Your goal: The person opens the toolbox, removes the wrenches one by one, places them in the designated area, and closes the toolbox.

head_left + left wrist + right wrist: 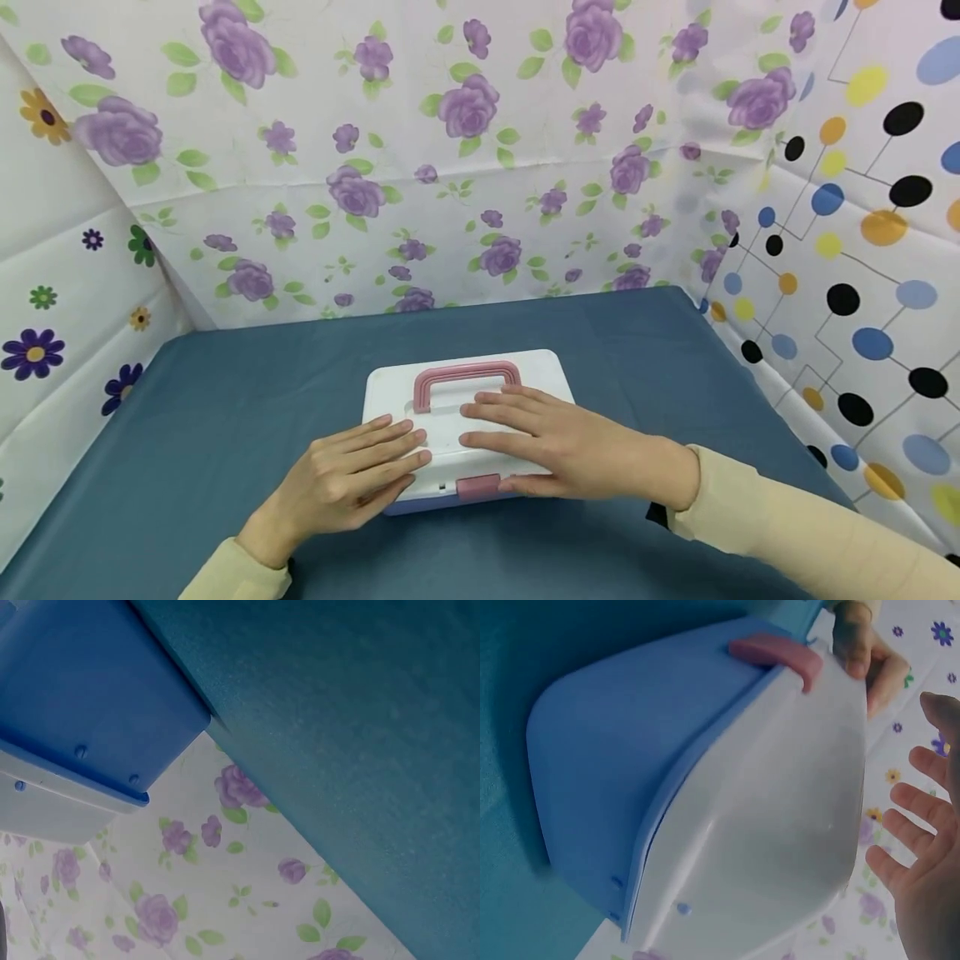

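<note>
Free room behind the box (443, 427)

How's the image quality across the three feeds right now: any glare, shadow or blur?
Head: bright, left hand and right hand fairly crisp, soft shadow on the tablecloth in front of the box; left wrist: dimmer, tablecloth soft and grainy; right wrist: pale glare streak on the white lid, dark shadow beside the blue base.
</note>
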Tool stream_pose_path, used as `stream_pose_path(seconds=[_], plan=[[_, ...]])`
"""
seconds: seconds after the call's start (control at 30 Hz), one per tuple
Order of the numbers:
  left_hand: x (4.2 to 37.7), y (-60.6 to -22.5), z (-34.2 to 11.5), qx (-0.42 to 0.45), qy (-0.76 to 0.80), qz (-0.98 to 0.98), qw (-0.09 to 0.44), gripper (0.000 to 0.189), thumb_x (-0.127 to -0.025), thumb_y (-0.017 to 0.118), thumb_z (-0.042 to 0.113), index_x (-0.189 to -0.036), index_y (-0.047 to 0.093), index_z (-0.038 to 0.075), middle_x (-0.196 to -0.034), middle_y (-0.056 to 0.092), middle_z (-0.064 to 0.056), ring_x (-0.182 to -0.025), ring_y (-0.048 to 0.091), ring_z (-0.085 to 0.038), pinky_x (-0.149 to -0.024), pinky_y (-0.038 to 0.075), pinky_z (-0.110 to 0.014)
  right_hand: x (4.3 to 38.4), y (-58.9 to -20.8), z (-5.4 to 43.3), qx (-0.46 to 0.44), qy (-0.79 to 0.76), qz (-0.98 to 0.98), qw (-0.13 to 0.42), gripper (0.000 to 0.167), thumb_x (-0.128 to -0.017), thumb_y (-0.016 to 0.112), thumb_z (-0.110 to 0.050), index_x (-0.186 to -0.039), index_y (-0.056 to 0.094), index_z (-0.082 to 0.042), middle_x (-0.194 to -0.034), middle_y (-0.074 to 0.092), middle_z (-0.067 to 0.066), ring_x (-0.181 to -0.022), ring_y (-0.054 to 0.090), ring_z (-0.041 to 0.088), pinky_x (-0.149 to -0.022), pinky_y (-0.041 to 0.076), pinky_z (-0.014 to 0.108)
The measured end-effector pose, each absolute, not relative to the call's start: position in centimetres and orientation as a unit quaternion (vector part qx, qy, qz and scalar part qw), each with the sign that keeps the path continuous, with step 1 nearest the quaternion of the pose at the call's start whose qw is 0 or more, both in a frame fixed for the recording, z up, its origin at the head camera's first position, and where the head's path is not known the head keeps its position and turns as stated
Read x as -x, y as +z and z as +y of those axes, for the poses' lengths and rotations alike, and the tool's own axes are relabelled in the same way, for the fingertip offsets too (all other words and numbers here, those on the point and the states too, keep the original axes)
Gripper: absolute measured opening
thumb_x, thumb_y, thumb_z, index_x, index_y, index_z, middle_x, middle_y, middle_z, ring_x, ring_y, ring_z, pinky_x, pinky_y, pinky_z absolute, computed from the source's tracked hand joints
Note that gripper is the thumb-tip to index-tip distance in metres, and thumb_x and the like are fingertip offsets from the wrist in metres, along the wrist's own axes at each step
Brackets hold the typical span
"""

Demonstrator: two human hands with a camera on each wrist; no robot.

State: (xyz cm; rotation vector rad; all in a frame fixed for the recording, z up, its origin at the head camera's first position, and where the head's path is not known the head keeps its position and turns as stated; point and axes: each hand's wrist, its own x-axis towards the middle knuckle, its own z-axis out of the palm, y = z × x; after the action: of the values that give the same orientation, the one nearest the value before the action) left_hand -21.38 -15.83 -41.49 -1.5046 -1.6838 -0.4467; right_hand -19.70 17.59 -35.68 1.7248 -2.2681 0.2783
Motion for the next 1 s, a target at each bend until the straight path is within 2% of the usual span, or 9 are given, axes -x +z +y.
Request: stream_pose_path(seconds=[0.5,1.0], plan=[[21.2,-41.5,-15.8,0.589,-0.193,-0.676,0.398,0.031,-0.106,0.063,0.026,-0.124,0.077,0.005,-0.123,0.075,-0.013,-0.109,0.074,-0.027,-0.110,0.048,-0.037,18.1,-36.8,16.2,-0.637,0.041,-0.751,0.170,0.062,-0.106,0.062,-0.038,-0.157,0.043,-0.010,-0.162,0.043,0.011,-0.150,0.040,0.025,-0.124,0.031,0.044],[21.2,-41.6,-15.6,0.589,-0.206,-0.672,0.399,0.030,-0.105,0.065,0.025,-0.123,0.077,0.003,-0.122,0.075,-0.014,-0.111,0.073,-0.027,-0.111,0.048,-0.037,17.6,-37.6,16.5,-0.640,0.015,-0.748,0.175,0.065,-0.105,0.064,-0.039,-0.159,0.042,-0.010,-0.165,0.039,0.009,-0.154,0.032,0.021,-0.125,0.030,0.043]])
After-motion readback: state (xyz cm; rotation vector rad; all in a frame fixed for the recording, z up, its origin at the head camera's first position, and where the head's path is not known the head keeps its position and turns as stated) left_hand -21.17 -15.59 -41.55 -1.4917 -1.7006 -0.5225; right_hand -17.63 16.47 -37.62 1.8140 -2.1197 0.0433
